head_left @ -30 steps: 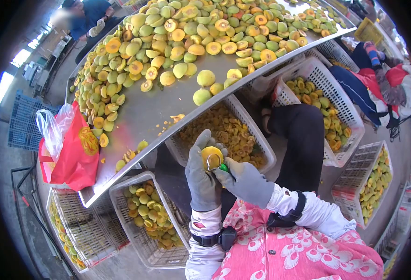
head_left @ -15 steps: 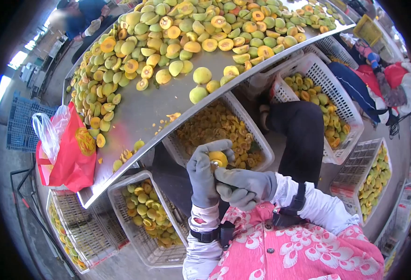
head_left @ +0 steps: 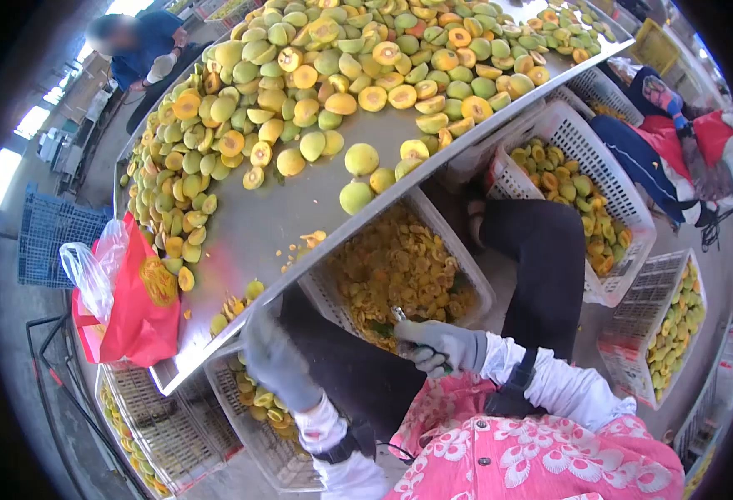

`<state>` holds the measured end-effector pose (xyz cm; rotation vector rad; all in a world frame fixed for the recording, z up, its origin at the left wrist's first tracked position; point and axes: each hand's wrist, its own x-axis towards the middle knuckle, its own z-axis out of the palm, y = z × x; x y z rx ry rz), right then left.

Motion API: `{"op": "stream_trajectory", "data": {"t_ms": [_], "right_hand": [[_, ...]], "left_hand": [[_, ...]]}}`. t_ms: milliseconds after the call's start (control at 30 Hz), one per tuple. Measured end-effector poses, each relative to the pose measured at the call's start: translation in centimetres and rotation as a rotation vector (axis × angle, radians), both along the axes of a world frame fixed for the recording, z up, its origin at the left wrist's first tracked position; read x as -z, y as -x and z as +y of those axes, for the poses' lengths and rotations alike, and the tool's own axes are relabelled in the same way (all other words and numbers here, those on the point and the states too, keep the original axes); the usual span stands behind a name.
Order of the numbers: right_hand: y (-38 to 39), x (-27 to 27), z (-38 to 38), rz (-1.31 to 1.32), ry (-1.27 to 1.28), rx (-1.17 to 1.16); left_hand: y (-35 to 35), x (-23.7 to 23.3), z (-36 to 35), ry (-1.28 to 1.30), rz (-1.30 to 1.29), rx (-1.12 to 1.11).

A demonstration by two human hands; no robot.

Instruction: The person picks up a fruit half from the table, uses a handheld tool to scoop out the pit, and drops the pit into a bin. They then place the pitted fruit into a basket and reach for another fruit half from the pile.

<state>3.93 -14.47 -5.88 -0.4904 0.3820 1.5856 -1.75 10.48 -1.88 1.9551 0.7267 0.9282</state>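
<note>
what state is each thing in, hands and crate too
left hand, gloved, blurred, grip unclear
right hand, gloved, closed on tool
tool, held, metal tip exposed
fruit, heaped on table, many cut open
crate beyond right hand, holding fruit pieces
red bag, upright

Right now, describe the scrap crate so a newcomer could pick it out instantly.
Start at the big metal table heaped with fruit. Below its near edge, between your dark-trousered legs and just beyond your right hand, sits a pale plastic crate. Unlike the crates to either side, which hold larger fruit pieces, it holds small yellow-brown scraps.
</note>
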Motion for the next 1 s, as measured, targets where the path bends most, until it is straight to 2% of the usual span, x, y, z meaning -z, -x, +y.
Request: {"op": "stream_trajectory", "data": {"t_ms": [33, 100, 200, 267, 300, 367, 400, 433, 500, 633, 700, 733, 767, 833, 867, 900, 967, 1000], "right_hand": [[0.0, -0.2, -0.1, -0.007, -0.003, 0.003], [-0.2, -0.5, -0.4, -0.268, 0.096, 0.113], [-0.8, 0.7, -1.4, -0.329, 0.204, 0.2], [-1.1, 2.9, -2.5, -0.406, 0.262, 0.168], [-1.0, 4.9, -2.9, -0.407, 0.263, 0.169], [-1.0, 8.0, -3.3, -2.077, 0.144, 0.411], [-1.5, 6.2, -4.0, -1.919, 0.142, 0.241], [-1.9, 4.4, -3.8, -1.916, 0.141, 0.239], [-2.5, 1.9, -2.4, -0.543, 0.405, 0.144], [-2.3, 3.3, -1.2, -0.735, 0.47, 0.192], [-2.9, 1.1, -0.8, -1.12, 0.501, 0.108], [-3.0, -0.9, -0.9, -1.163, 0.559, 0.084], [-3.3, -2.8, -0.7, -1.159, 0.562, 0.088], [-3.3, -5.2, -0.3, -1.267, 0.607, 0.064], [-2.4, -3.3, 0.3, -1.514, 0.61, 0.236], [-2.0, -3.7, 0.4, -1.513, 0.615, 0.224], [-2.0, -5.0, 0.8, -1.804, 0.682, 0.209], [-1.8, -5.4, 1.0, -1.887, 0.713, 0.255]], "left_hand": [[-2.8, 0.7, -0.3, 0.287, -0.067, 0.162], [-9.6, 0.9, -0.4, -0.208, 0.346, 0.472], [-18.4, 4.0, -1.2, -0.354, 0.268, 0.499], [-22.0, 4.6, -1.2, -0.466, 0.484, 0.58], [-23.3, 4.7, -0.9, -0.466, 0.483, 0.581], [-25.2, 4.8, 0.3, -0.503, 0.658, 0.435], [-25.5, 4.3, 0.7, -0.511, 0.718, 0.429], [-25.2, 4.1, 0.3, -0.509, 0.722, 0.429], [-24.2, 4.0, -0.5, -0.814, 0.603, 0.4], [-24.1, 6.0, 1.4, -0.897, 0.555, 0.396], [-23.0, 4.4, 1.2, 0.405, 0.344, 0.515], [-20.8, 3.4, 0.1, 0.702, 0.046, 0.612], [-18.9, 2.0, -0.8, 0.702, 0.05, 0.617], [-15.7, 0.7, -2.0, 1.141, -0.068, 0.771], [-14.4, 0.9, -2.1, 1.177, -0.034, 0.919], [-13.0, 1.0, -2.5, 1.187, -0.037, 0.914], [-10.5, 0.7, -4.0, 1.207, -0.027, 1.067], [-9.9, -0.8, -7.8, 1.04, -0.09, 0.637]]}}
